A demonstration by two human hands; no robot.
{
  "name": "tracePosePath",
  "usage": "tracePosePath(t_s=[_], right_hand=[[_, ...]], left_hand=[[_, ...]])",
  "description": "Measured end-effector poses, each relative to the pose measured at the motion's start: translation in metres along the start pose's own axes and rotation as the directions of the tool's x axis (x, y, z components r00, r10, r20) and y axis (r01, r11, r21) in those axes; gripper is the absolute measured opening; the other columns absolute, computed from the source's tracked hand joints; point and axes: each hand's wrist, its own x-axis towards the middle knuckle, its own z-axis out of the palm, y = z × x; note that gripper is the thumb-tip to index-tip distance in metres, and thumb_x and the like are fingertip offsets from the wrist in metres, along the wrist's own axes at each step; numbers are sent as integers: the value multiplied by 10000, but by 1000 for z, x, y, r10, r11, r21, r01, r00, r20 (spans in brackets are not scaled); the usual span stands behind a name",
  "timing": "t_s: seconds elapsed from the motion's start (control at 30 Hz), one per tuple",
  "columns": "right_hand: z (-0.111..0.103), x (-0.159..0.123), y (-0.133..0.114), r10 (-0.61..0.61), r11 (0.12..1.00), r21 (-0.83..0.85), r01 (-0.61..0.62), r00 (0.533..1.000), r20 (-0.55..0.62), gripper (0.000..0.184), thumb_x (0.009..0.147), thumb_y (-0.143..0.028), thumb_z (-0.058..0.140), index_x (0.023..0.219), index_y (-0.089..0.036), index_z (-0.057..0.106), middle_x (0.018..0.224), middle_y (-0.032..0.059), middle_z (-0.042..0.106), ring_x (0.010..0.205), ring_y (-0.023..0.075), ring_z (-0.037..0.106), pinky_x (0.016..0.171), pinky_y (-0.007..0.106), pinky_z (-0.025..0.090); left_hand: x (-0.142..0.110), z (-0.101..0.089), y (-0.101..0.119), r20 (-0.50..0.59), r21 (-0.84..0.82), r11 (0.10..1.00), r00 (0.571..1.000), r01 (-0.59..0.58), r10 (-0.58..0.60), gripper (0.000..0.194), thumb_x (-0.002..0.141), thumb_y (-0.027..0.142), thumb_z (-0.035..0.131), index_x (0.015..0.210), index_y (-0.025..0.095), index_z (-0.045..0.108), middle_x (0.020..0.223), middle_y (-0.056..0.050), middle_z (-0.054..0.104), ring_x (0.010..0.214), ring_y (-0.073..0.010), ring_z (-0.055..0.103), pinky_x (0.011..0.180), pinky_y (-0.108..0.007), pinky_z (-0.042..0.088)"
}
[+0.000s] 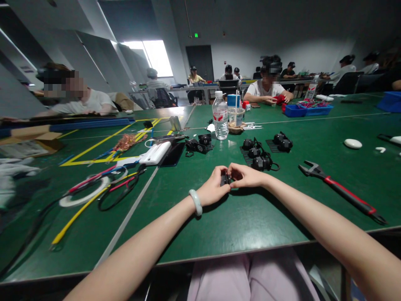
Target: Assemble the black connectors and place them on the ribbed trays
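Observation:
Both hands meet over the green table (pixel 200 234), around a small black part (pixel 224 179) that they mostly cover. My left hand (pixel 214 186), with a pale bangle (pixel 196 202) at the wrist, has its fingers closed on the part's left side. From the right, my right hand (pixel 246 175) pinches the same part with thumb and fingertips. Its exact kind is too covered to make out. Just beyond my right hand lie several black fittings (pixel 261 161) on dark ribbed bases, and another pair (pixel 283 142) is further right. More black parts (pixel 200 144) lie beyond my left hand.
An adjustable wrench (pixel 341 190) with red-and-black handle lies on the right. Behind the hands stand a water bottle (pixel 220 117) and a plastic cup (pixel 236 117). On the left are cables (pixel 78 217), a tape roll (pixel 65 200) and a white power bank (pixel 156 153). People sit at the far side.

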Motion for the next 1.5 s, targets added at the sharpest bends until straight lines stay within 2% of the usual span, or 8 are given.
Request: tracePosePath(t_s=[0.63, 0.9, 1.27, 1.5], right_hand=[[1, 1, 4, -35, 999, 18, 34, 999, 41, 433, 566, -361, 658, 833, -175, 373, 656, -59, 402, 554, 58, 345, 484, 174, 287], [1, 0, 5, -36, 999, -15, 36, 999, 12, 425, 571, -380, 655, 822, -173, 381, 643, -61, 401, 548, 57, 348, 489, 177, 288], [3, 0, 5, -75, 994, 75, 74, 997, 12, 467, 571, -351, 666, 874, -186, 351, 687, -57, 406, 554, 51, 350, 494, 175, 293], [4, -1, 4, -87, 995, 46, 86, 996, 18, 436, 595, -371, 646, 885, -182, 381, 647, -63, 370, 548, 54, 328, 497, 177, 284]], left_hand=[[1, 0, -1, 8, 13, 1000, 1000, -2, 1, 427, 674, 174, 469, 1062, 148, 293, 1064, -79, 409, 1023, -192, 407, 923, -374, 327], [0, 0, -2, 8, 14, 1000, 1000, -1, 1, 437, 673, 176, 473, 1066, 145, 284, 1076, -85, 399, 1030, -195, 403, 920, -370, 331], [0, -1, -2, 5, -8, 1000, 1000, -9, 9, 424, 668, 168, 479, 1055, 143, 307, 1066, -86, 410, 1018, -194, 415, 910, -369, 339], [0, 0, -4, 2, -3, 1000, 1000, -13, 13, 439, 669, 160, 479, 1072, 141, 306, 1071, -86, 412, 1020, -193, 413, 919, -371, 332]])
